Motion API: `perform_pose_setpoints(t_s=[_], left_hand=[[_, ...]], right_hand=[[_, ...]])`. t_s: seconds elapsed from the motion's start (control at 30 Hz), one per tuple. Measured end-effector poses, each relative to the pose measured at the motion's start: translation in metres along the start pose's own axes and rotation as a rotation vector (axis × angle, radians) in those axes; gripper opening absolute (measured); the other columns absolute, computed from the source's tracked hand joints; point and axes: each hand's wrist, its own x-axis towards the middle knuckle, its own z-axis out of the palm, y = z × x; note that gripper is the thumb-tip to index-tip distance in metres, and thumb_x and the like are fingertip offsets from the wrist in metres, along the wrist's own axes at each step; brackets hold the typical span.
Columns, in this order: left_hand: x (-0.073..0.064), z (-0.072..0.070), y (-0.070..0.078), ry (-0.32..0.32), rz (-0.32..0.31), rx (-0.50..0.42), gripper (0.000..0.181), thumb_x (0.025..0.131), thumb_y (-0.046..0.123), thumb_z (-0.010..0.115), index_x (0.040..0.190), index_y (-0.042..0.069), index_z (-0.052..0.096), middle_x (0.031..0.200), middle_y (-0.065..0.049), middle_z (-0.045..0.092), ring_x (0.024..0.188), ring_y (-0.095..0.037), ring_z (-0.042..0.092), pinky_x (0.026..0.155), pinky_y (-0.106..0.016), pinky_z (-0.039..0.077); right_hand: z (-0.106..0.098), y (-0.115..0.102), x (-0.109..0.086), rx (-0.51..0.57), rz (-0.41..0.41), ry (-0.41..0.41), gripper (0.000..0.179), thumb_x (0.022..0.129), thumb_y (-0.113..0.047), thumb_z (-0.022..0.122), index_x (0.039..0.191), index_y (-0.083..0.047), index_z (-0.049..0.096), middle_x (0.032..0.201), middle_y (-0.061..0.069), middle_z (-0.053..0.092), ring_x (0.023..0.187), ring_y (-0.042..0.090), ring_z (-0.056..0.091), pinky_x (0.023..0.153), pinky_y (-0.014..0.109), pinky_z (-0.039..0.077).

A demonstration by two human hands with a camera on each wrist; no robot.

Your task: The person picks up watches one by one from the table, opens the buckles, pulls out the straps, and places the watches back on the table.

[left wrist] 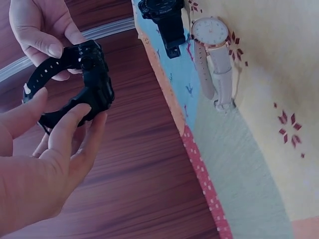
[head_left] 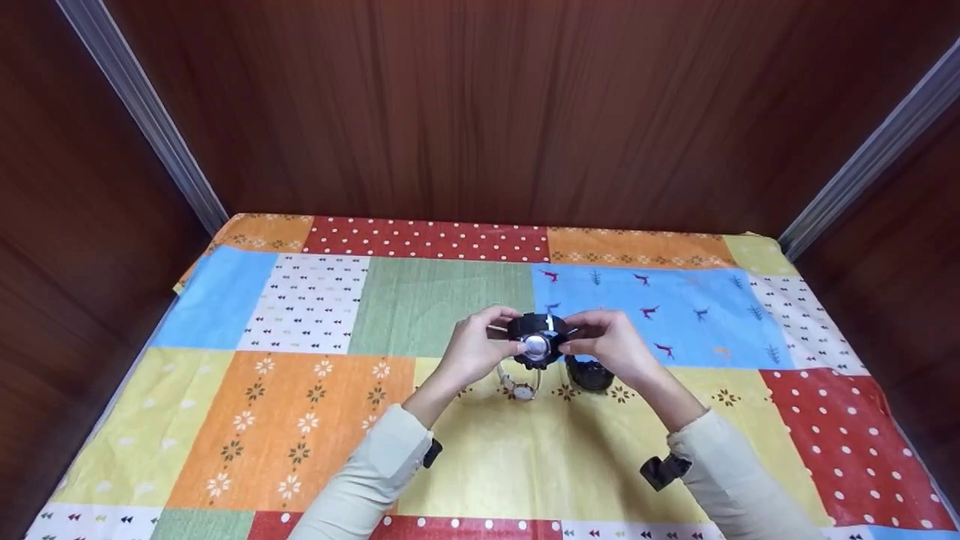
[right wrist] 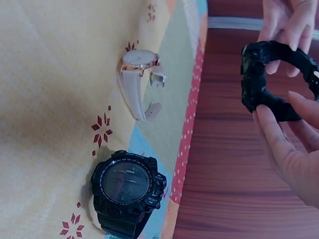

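A black digital-style wristwatch [head_left: 537,346] is held up over the table between both hands, its strap bent round into a loop. My left hand [head_left: 476,345] pinches it from the left, and in the left wrist view its fingers press along the case and lower strap. From the other side my right hand [head_left: 611,345] grips the case end and strap between thumb and fingers. Below lie a watch with a pale strap and rose-gold rim [right wrist: 139,59] and a second black watch [right wrist: 127,184], face up. Neither hand touches these two.
A patchwork-print tablecloth [head_left: 300,420] covers the table. Dark wood-grain panels [head_left: 480,112] close off the back and both sides, with metal corner strips [head_left: 150,112]. Black wrist mounts [head_left: 665,471] sit at the sleeves.
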Motion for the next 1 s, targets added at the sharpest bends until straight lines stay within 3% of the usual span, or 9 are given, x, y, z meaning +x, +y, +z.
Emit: perform_pose_setpoints(t_s=[0.23,0.47,0.77,1.0], left_hand=[[-0.001,0.000,0.005,-0.035,0.034,0.064,0.037,0.080,0.017,0.071,0.115,0.010,0.059,0.105,-0.012,0.063,0.085,-0.023,0.064,0.071,-0.027,0.052],[-0.002,0.001,0.008,-0.033,0.059,0.101,0.030,0.083,0.018,0.068,0.112,0.010,0.062,0.104,-0.012,0.064,0.083,-0.024,0.063,0.070,-0.026,0.051],[-0.003,0.004,0.011,0.001,0.049,0.151,0.026,0.081,0.018,0.070,0.105,0.012,0.064,0.093,-0.007,0.066,0.083,-0.020,0.062,0.067,-0.027,0.050],[-0.005,0.007,0.014,0.013,0.046,0.230,0.024,0.082,0.019,0.069,0.105,0.013,0.064,0.101,-0.005,0.065,0.087,-0.019,0.060,0.070,-0.029,0.049]], right_hand=[[0.000,-0.001,-0.002,0.018,0.000,-0.024,0.035,0.072,0.003,0.073,0.105,0.010,0.063,0.100,0.020,0.062,0.083,0.021,0.063,0.075,0.028,0.051],[-0.002,-0.002,-0.002,0.012,-0.005,-0.066,0.034,0.073,0.001,0.072,0.105,0.009,0.063,0.098,0.019,0.063,0.082,0.020,0.063,0.074,0.026,0.051],[-0.005,-0.008,-0.001,-0.007,-0.049,-0.112,0.035,0.077,-0.006,0.072,0.108,0.005,0.063,0.093,0.015,0.066,0.084,0.018,0.062,0.075,0.026,0.050],[-0.002,-0.011,0.000,-0.058,-0.144,-0.123,0.030,0.077,-0.005,0.071,0.105,0.004,0.065,0.091,0.014,0.066,0.081,0.021,0.063,0.073,0.025,0.051]])
